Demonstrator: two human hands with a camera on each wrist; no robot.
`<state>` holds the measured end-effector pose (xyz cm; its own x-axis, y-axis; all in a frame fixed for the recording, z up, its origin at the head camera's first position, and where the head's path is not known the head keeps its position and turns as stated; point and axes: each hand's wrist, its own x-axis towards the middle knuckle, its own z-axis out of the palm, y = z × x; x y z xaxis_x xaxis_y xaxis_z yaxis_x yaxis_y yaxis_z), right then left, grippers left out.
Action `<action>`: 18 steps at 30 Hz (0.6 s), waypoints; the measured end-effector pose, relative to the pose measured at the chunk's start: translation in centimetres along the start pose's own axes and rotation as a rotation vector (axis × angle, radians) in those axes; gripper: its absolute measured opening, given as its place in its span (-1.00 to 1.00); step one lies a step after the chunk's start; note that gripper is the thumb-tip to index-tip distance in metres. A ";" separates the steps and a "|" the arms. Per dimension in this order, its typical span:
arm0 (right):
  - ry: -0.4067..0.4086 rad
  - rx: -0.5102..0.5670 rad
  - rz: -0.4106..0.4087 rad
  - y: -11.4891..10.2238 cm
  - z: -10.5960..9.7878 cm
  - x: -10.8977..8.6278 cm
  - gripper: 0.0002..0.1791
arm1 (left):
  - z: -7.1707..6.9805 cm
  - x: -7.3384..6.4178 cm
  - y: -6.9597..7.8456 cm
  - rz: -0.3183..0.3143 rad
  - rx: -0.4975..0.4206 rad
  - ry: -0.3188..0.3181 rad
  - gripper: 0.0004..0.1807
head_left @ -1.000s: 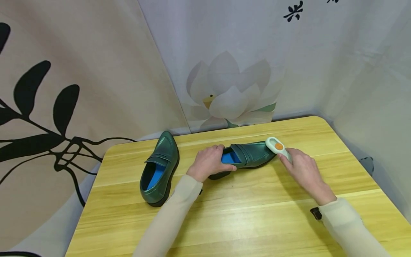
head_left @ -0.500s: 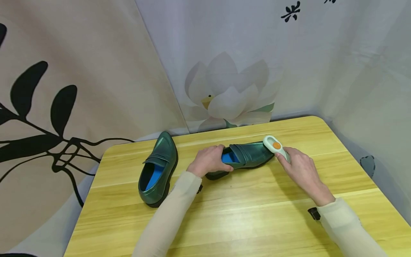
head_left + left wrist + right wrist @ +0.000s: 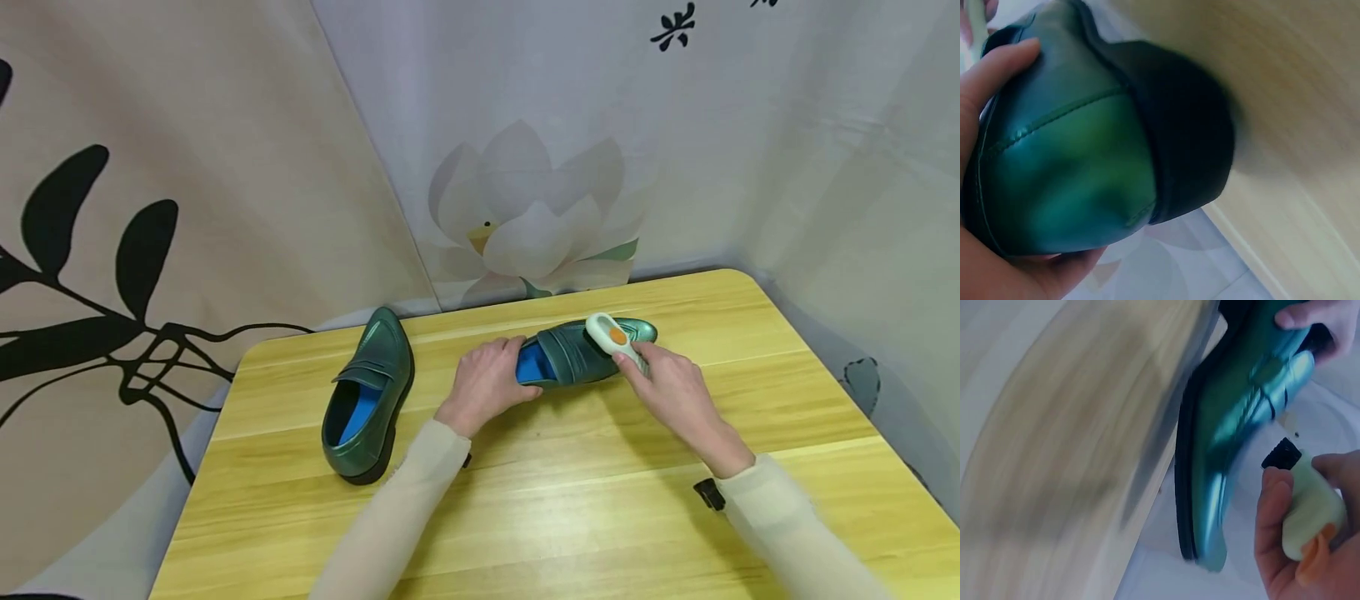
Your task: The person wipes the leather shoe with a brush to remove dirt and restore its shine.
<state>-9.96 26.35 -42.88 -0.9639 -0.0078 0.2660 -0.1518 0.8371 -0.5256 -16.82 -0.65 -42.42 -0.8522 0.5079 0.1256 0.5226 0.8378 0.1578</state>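
My left hand (image 3: 486, 385) grips a dark green loafer (image 3: 574, 357) by its heel, with the toe pointing right. In the left wrist view, the thumb lies along the upper side and fingers curl under the back of the green heel (image 3: 1079, 187). My right hand (image 3: 678, 396) holds a small pale brush (image 3: 617, 340) with an orange spot over the loafer's front. The right wrist view shows the black bristle-like end of the brush (image 3: 1310, 506) close to the upper; whether it touches cannot be told.
A matching loafer (image 3: 371, 396) with a blue insole stands on the left of the wooden table (image 3: 570, 508), toe towards the back. Behind the table hangs a pale curtain (image 3: 525, 75) printed with a flower and dark leaves.
My right hand has moved left with the brush, from the loafer's toe towards its strap. The held loafer has shifted slightly, and its toe now shows beyond the brush.
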 end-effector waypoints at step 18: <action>0.063 -0.152 0.014 1.8 1.1 0.2 -0.53 | 1.3 -0.7 0.7 0.039 0.177 0.108 -0.07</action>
<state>-10.70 27.29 -44.63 -0.9494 0.0344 0.3122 -0.0993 0.9102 -0.4022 -15.88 -0.12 -43.67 -0.8187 0.5242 0.2344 0.5346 0.8448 -0.0222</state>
